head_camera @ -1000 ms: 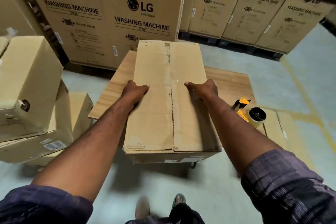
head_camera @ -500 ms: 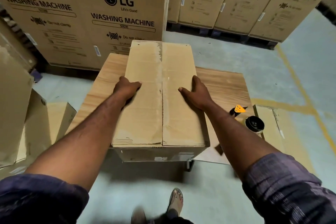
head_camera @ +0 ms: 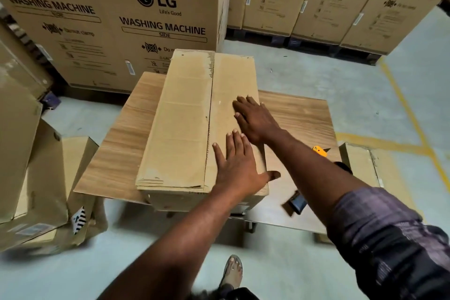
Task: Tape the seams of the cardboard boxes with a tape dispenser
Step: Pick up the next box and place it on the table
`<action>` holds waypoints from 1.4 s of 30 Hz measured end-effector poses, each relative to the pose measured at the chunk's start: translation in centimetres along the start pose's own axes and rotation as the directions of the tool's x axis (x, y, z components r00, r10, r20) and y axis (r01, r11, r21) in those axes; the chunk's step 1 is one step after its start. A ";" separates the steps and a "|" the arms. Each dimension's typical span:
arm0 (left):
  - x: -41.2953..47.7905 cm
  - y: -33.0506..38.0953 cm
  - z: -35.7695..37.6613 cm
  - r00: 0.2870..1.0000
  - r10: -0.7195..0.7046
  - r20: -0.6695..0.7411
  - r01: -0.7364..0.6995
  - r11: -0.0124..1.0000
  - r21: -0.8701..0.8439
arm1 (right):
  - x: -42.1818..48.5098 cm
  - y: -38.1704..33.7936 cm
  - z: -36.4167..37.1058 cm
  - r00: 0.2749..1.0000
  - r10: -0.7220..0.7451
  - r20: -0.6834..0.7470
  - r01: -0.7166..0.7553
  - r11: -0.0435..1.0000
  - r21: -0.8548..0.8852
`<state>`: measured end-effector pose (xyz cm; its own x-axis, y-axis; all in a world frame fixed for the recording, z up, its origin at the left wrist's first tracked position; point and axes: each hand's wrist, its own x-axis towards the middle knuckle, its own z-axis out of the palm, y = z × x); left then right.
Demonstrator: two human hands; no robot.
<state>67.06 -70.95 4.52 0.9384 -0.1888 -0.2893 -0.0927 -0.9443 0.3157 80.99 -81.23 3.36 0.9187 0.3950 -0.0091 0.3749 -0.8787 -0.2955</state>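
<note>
At the centre of the frame, the left hand (head_camera: 239, 165) is laid flat on the cardboard box (head_camera: 185, 129), with fingers straight and thumb spread to the right. Just above it, the right hand (head_camera: 255, 119) is pressed palm-down on the same right flap, fingers extended. The box is set lengthwise on the wooden counter (head_camera: 304, 117). The tape dispenser (head_camera: 320, 151) is seen at the counter's right edge, partly hidden behind the right forearm.
</note>
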 end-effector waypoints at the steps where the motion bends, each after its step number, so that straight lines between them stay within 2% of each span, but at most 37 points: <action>1: 0.1 -0.1 0.2 0.999 -0.021 -0.027 0.022 1.000 0.022 | -0.1 0.6 -0.3 0.999 -0.024 0.022 0.024 1.000 0.001; 6: 0.0 -0.7 -0.8 1.000 -0.023 0.002 0.023 1.000 0.013 | -0.3 0.9 -0.1 0.999 -0.018 0.043 0.018 1.000 0.007; 9: -0.5 -4.9 -2.0 0.998 0.052 0.040 -0.054 0.998 0.044 | -1.2 0.1 0.4 0.999 0.008 0.039 -0.009 1.000 0.004; 12: -1.9 -11.2 -4.5 0.983 0.146 0.111 -0.152 0.987 0.046 | -3.1 -2.3 1.8 1.000 0.024 0.002 -0.024 1.000 -0.015; 16: -3.6 -13.9 -6.5 0.974 0.081 0.214 -0.101 0.991 0.086 | -5.3 -5.6 3.4 0.991 0.038 -0.130 -0.054 0.992 -0.114; 18: -4.1 -12.4 -5.0 0.993 -0.002 0.121 -0.015 0.990 0.139 | -3.9 -5.2 2.5 0.977 -0.004 -0.211 -0.030 0.987 -0.157; 19: -4.3 -11.3 -3.9 0.998 -0.053 0.036 0.047 0.988 0.148 | -2.9 -4.1 1.8 0.979 -0.015 -0.201 -0.017 0.987 -0.158; 22: -4.9 -9.0 -0.8 0.967 -0.130 -0.218 0.176 0.962 0.208 | 0.0 0.5 -0.1 0.999 -0.034 -0.032 0.031 0.995 -0.092; 24: -4.7 -9.2 0.0 0.945 -0.110 -0.309 0.183 0.958 0.219 | 0.8 2.8 -0.3 0.998 -0.045 0.045 0.048 0.997 -0.058; 28: -3.4 -12.2 -0.5 0.928 -0.030 -0.371 0.090 0.985 0.145 | 0.9 2.7 0.7 1.000 0.006 -0.007 -0.007 0.998 -0.062; 32: -2.3 -17.0 -3.2 0.943 0.075 -0.325 -0.060 0.997 0.056 | -0.8 0.4 1.6 0.984 0.165 -0.065 -0.167 0.986 -0.022; 35: -0.5 -20.8 -6.1 0.970 0.143 -0.198 -0.155 0.987 -0.044 | -3.4 -2.1 2.5 0.950 0.278 -0.142 -0.281 0.960 -0.003; 39: 2.5 -22.6 -8.6 0.989 0.145 -0.016 -0.146 0.984 -0.106 | -4.7 -4.0 3.0 0.929 0.314 -0.196 -0.328 0.944 -0.045; 42: 3.4 -22.2 -8.3 0.993 0.107 -0.055 -0.111 0.991 -0.077 | -2.9 -1.2 1.1 0.916 0.338 -0.217 -0.362 0.928 -0.082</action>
<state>75.02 -48.42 4.02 0.9401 -0.2736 -0.2036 -0.1706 -0.8941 0.4140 77.75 -81.00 2.69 0.9951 0.0062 0.0986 0.0252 -0.9808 -0.1931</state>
